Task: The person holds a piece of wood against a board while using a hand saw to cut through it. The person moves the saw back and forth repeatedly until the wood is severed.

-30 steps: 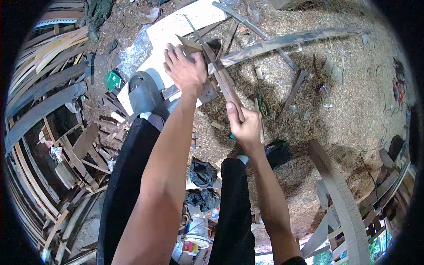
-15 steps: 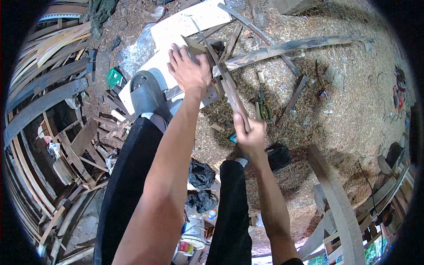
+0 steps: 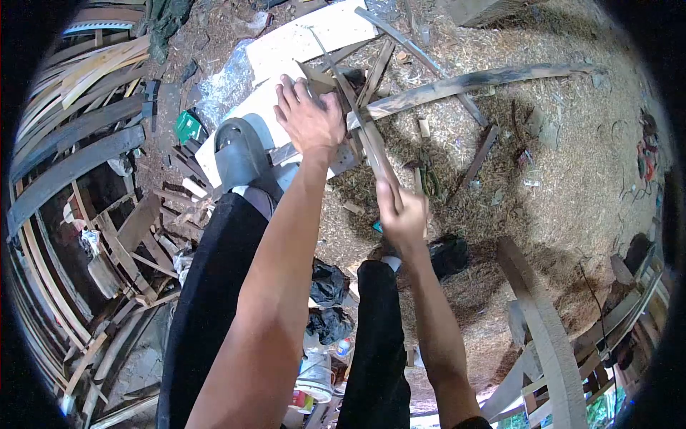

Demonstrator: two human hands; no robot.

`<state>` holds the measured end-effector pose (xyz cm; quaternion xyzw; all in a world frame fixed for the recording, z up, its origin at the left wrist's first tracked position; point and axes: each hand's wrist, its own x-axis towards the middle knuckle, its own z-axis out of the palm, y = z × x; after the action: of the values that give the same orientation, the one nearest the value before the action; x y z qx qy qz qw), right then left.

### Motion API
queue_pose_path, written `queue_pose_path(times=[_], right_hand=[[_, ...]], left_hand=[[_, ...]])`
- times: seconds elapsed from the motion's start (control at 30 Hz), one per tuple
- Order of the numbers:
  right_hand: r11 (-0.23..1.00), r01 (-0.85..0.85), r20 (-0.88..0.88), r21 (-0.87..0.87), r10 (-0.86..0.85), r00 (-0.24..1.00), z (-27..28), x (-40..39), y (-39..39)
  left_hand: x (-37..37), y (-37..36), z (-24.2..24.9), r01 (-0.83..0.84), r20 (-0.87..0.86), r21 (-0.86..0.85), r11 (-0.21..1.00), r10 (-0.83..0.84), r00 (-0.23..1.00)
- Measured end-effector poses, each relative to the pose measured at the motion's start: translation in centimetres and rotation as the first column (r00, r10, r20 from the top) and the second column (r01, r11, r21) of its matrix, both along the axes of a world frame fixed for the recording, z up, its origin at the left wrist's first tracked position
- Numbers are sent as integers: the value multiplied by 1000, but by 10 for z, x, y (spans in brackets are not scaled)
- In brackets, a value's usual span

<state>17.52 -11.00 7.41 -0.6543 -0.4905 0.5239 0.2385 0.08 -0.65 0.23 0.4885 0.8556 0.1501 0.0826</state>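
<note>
A hand saw (image 3: pixel 371 143) is gripped in my right hand (image 3: pixel 404 218), fingers wrapped round its handle end. Its long narrow blade slants up and left across a long curved wooden plank (image 3: pixel 443 87). Over the plank's left part lies my left hand (image 3: pixel 312 121), holding it down with the fingers bent over and the thumb apart. A wooden block (image 3: pixel 314 75) shows just beyond that hand, partly covered by it. My left foot, in a grey slipper (image 3: pixel 239 154), rests beside the plank's left end on a white board (image 3: pixel 311 39). Exact contact between blade and plank is hard to make out.
Pliers (image 3: pixel 430 179) lie among sawdust right of the saw. Narrow wood strips (image 3: pixel 479 154) are scattered nearby, and a green box (image 3: pixel 188 126) sits left of my foot. Stacked timber (image 3: pixel 78 154) lines the left; a curved beam (image 3: pixel 539 307) stands at lower right. Black plastic bags (image 3: pixel 329 279) lie between my legs.
My right hand and the saw have shifted very slightly up and left. The plank's far right end sits a little lower in view. My left hand stays on the plank.
</note>
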Motion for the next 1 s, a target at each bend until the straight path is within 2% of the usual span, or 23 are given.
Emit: queue_pose_path(times=[0.07, 0.13, 0.2, 0.27, 0.37, 0.43, 0.53, 0.6, 0.73, 0.8, 0.83, 0.9, 0.97, 1.0], right_hand=[[1000, 19, 23, 9, -19, 1000, -3, -3, 0], [999, 40, -36, 37, -39, 999, -2, 15, -36], [996, 45, 18, 81, -47, 999, 19, 46, -74], [999, -14, -11, 33, 14, 1000, 23, 85, -120], [1000, 5, 15, -21, -5, 1000, 31, 72, -103], [997, -28, 65, 70, 23, 998, 7, 43, -75], [996, 27, -21, 84, -25, 999, 0, -7, -4], [1000, 2, 16, -14, -2, 1000, 6, -10, 8], [992, 114, -2, 47, -114, 994, 40, 42, -72], [995, -28, 61, -98, 34, 998, 64, 74, -105], [994, -30, 58, -102, 37, 998, 65, 72, -105], [989, -55, 177, -137, 79, 981, 66, 70, -102], [996, 59, 30, 71, -61, 998, 32, 37, -71], [993, 10, 43, 120, -15, 999, 21, 19, -45]], left_hand=[[0, 1, 2, 6, 6, -13, 1000, -6, 1000], [1, 1, 5, -12, 18, -28, 1000, 12, 1000], [2, -2, 1, -20, 25, -15, 1000, 20, 999], [-3, 3, 0, -21, 16, 6, 1000, 21, 1000], [1, 1, 1, -20, 12, 8, 1000, 20, 1000], [1, 1, -5, -13, -29, 48, 999, 15, 999], [0, 0, -7, 7, -76, 85, 996, 0, 997], [-1, -1, -5, 11, -89, 64, 998, -5, 996], [-1, 1, 0, -19, 14, 41, 999, 19, 1000], [-1, 1, -3, -13, 9, 59, 998, 12, 1000], [1, 0, -2, -13, 16, 56, 998, 12, 1000], [2, -3, -4, -10, 9, 48, 999, 9, 1000], [-1, -1, -10, 11, -88, 73, 997, -4, 996], [-2, 0, -9, 18, -88, 78, 997, -11, 996]])
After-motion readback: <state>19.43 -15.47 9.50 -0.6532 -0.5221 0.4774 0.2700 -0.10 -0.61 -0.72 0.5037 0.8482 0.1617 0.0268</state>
